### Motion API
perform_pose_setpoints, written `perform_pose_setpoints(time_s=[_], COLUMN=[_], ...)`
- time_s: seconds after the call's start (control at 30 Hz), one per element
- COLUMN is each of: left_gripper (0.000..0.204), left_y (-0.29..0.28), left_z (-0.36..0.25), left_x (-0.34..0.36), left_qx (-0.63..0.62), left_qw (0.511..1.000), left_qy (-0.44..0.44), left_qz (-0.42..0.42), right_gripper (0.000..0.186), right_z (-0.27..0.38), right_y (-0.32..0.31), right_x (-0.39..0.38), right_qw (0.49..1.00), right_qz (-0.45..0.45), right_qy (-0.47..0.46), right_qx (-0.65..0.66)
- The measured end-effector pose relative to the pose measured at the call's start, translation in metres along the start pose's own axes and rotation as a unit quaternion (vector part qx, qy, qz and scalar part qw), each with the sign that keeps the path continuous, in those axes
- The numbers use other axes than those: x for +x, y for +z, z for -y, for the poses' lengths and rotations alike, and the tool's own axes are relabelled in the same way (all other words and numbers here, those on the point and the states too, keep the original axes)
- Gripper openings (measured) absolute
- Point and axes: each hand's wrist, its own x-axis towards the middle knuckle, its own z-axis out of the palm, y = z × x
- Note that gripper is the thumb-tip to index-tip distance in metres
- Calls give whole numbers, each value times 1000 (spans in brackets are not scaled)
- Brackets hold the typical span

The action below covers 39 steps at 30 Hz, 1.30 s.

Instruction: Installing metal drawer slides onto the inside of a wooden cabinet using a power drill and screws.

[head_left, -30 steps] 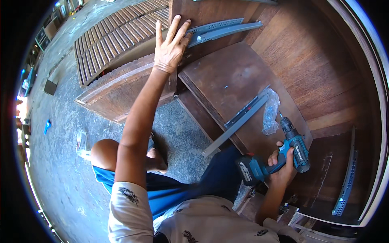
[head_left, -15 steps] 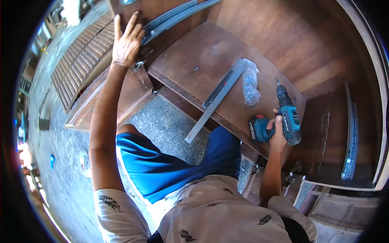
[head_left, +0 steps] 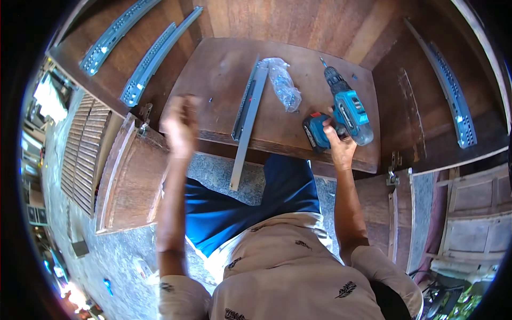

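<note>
My right hand grips the handle of a blue and black cordless drill, its bit aimed away from me over the cabinet's wooden bottom board. My left hand is in the air near the board's front left edge. Motion smears its fingers, and I see nothing in it. Between the hands lies a loose metal drawer slide, partly extended, its near end jutting past the board's front edge. A clear plastic bag with small contents rests beside the slide's far end.
Two metal slides are mounted on the cabinet's left wall, and another slide on the right wall. The left door and right door hang open on hinges. A slatted wooden panel stands at the left.
My left hand has come off the cabinet's left side and moved down and inward. The view has swung left, bringing both left-wall slides into sight. The drill stays in my right hand.
</note>
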Motion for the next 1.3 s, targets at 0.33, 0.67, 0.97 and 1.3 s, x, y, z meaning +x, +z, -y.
perform_pose_setpoints(time_s=[0.33, 0.67, 0.97, 1.3], left_gripper=[7, 27, 15, 13], left_y=[171, 199, 197, 185], left_z=[99, 111, 126, 120], left_x=[-70, -39, -1, 11], left_qx=[350, 364, 328, 357], left_qw=[896, 906, 919, 895], left_qy=[162, 120, 142, 160], left_qz=[221, 182, 166, 216], right_gripper=[43, 31, 27, 46], right_z=[-11, -23, -38, -106], right_y=[-25, -56, 10, 66], right_x=[6, 16, -50, 84], right_qw=[997, 992, 969, 853], right_qz=[-51, -93, 21, 115], right_qy=[62, 67, -81, 86], right_qx=[-11, -47, -233, -501])
